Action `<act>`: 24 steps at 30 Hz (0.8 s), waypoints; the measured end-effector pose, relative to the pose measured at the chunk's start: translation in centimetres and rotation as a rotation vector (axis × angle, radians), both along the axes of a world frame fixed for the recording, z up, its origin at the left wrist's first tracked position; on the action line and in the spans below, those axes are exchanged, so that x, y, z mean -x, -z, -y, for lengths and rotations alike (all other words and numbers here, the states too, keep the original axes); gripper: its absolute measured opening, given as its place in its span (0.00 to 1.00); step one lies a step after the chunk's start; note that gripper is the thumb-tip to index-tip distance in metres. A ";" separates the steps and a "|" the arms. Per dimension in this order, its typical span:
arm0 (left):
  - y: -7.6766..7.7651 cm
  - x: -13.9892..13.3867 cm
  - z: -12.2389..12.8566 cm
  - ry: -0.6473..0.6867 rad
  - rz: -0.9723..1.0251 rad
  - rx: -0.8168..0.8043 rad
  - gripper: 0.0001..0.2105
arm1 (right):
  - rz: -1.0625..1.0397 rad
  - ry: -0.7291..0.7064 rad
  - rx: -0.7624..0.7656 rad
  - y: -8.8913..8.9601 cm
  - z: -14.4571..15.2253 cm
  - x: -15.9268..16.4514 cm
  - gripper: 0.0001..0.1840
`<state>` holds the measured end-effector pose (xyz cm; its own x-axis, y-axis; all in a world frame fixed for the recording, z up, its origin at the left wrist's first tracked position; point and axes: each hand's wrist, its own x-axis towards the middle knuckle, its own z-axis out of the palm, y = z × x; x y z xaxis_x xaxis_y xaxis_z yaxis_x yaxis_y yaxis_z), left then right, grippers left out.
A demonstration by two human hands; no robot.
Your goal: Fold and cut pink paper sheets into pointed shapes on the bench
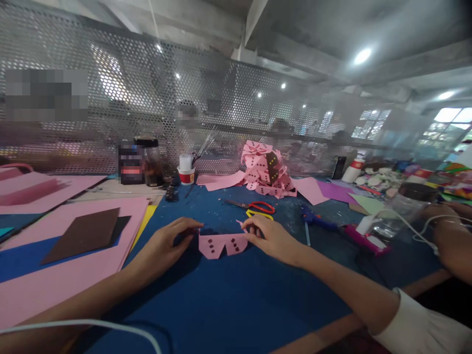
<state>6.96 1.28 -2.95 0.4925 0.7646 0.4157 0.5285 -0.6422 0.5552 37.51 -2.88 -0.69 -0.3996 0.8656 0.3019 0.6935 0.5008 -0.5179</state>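
My left hand point(173, 241) pinches the upper left corner of a pink cut-out piece point(206, 246) that looks like craft foam or paper. The piece has a notch in its lower edge and two groups of small dark squares. At its right end my right hand point(271, 238) has its fingertips closed on it, and a small pink tip shows above them. Just beyond lie scissors with red handles point(263, 206) and a yellow-handled tool point(260, 215), partly hidden by my right hand. Farther back stands a pile of similar pink pieces point(258, 167).
Pink sheets point(136, 211) with a brown sheet point(84, 233) cover the left side. To the right are a blue glue gun point(319, 218), a magenta device point(372, 242), a clear jar point(400, 211) and cables. Another person's arm point(453, 241) rests at the right edge. A perforated screen point(221, 108) stands behind.
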 end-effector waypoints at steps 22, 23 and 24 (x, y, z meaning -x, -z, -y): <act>0.9 0.5 -1.0 -0.099 0.130 0.102 0.23 | -0.081 0.328 -0.422 -17.6 -6.1 -8.9 0.07; 1.0 0.5 -1.0 -0.102 0.126 0.107 0.22 | -0.113 0.358 -0.389 -18.4 -7.3 -9.4 0.06; 1.1 0.6 -1.2 -0.104 0.122 0.108 0.22 | -0.127 0.379 -0.373 -19.0 -8.6 -9.9 0.06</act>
<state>6.38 2.44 -4.05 0.3590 0.8523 0.3804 0.5134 -0.5207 0.6821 47.36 5.67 18.35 -0.0209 0.7667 0.6417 0.8047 0.3937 -0.4443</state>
